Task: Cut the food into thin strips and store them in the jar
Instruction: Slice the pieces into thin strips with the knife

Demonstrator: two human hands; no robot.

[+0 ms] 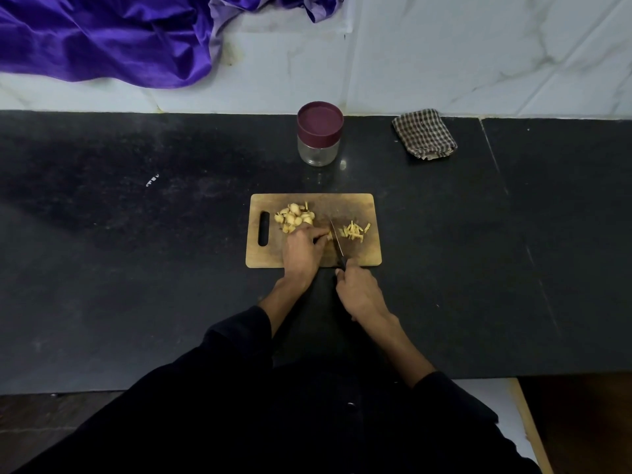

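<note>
A wooden cutting board (362, 203) lies on the black counter. A pile of pale yellow food slices (293, 217) sits on its left half. Thin cut strips (354, 230) lie on its right half. My left hand (302, 249) pinches a small piece of food (329, 237) against the board. My right hand (359, 290) grips the handle of a knife (338, 242), whose blade stands just right of that piece. A clear glass jar (318, 135) with its maroon lid on stands behind the board.
A folded checked cloth (424, 134) lies at the back right of the black counter (136, 251). Purple fabric (113, 35) drapes over the marble wall at the upper left. The counter's front edge runs along the bottom.
</note>
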